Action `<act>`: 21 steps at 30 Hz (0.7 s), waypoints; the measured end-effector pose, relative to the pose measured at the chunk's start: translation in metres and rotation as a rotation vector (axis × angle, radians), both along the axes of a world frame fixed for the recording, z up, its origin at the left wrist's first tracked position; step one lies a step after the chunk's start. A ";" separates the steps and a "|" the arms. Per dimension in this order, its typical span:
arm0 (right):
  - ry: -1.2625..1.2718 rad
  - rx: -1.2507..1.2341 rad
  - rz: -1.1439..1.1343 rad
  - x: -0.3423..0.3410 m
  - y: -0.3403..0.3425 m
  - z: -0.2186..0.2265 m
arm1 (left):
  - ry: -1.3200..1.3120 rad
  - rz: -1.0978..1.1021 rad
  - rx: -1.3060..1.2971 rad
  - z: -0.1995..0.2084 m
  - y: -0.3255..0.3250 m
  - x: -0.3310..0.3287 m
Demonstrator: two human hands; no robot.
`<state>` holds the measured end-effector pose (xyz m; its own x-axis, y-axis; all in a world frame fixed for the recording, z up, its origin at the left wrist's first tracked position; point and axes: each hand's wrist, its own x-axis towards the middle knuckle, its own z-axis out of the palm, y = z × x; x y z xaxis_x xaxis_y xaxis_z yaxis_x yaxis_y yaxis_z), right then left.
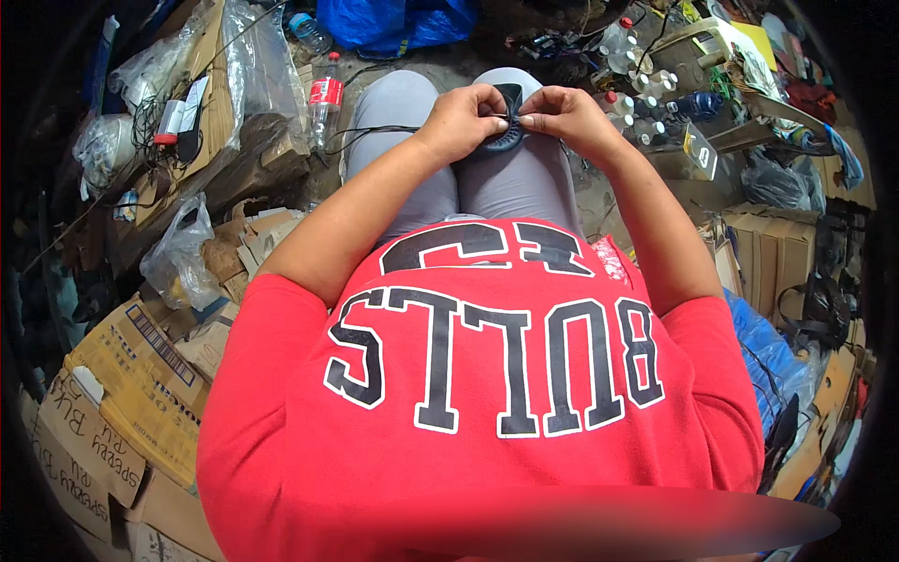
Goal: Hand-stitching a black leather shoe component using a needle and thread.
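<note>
A dark shoe (504,142) rests on my lap, over the thigh on the right, with its rounded, stitched toe towards me. My left hand (462,122) is closed in a pinch at the shoe's left side, thumb and fingertips on a thin black lace. Loose lengths of black lace (382,128) trail from it to the left across my other thigh. My right hand (567,119) pinches at the shoe's right side, its fingertips close to those of the left. The lace between the fingers is too small to follow, and the hands partly cover the shoe's sides.
A red-labelled bottle (326,98) stands left of my knees. Several small bottles (644,94) are gathered at the right, by a cluttered wooden stand (749,131). Cardboard boxes (140,375) lie at the lower left, and a blue plastic bag (398,23) sits beyond my knees.
</note>
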<state>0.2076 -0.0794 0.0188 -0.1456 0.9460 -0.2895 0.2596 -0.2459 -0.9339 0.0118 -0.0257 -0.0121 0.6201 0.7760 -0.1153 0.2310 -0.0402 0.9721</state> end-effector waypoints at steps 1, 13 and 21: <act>0.001 0.001 -0.006 -0.001 0.001 0.002 | 0.067 -0.046 0.095 0.007 0.002 0.001; 0.172 -0.053 0.031 0.021 0.000 -0.001 | 0.235 -0.197 0.563 0.022 0.013 -0.029; 0.031 0.033 0.064 0.039 -0.022 0.033 | 0.290 -0.201 0.310 0.035 0.011 -0.014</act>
